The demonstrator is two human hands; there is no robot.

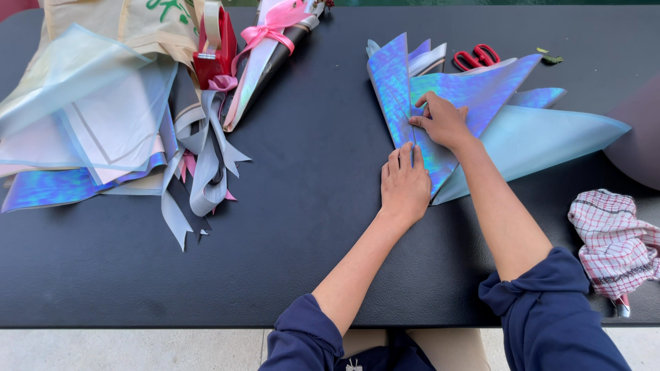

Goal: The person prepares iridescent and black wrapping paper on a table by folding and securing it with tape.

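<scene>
A folded sheet of iridescent blue wrapping paper (pixel 395 86) lies fanned out on the black table (pixel 309 227), over a pale blue translucent sheet (pixel 550 137). My left hand (pixel 405 185) presses flat on the paper's lower point, fingers together. My right hand (pixel 443 122) lies on the fold just above it, fingertips pinching the crease. Both forearms are bare, with dark blue sleeves pushed up.
Red-handled scissors (pixel 476 56) lie behind the paper. At the left sit a pile of wrapping sheets (pixel 96 117), grey ribbons (pixel 203 158), a red tape dispenser (pixel 214 48) and a wrapped cone with a pink bow (pixel 271 41). A red-checked cloth (pixel 615 240) lies at the right edge.
</scene>
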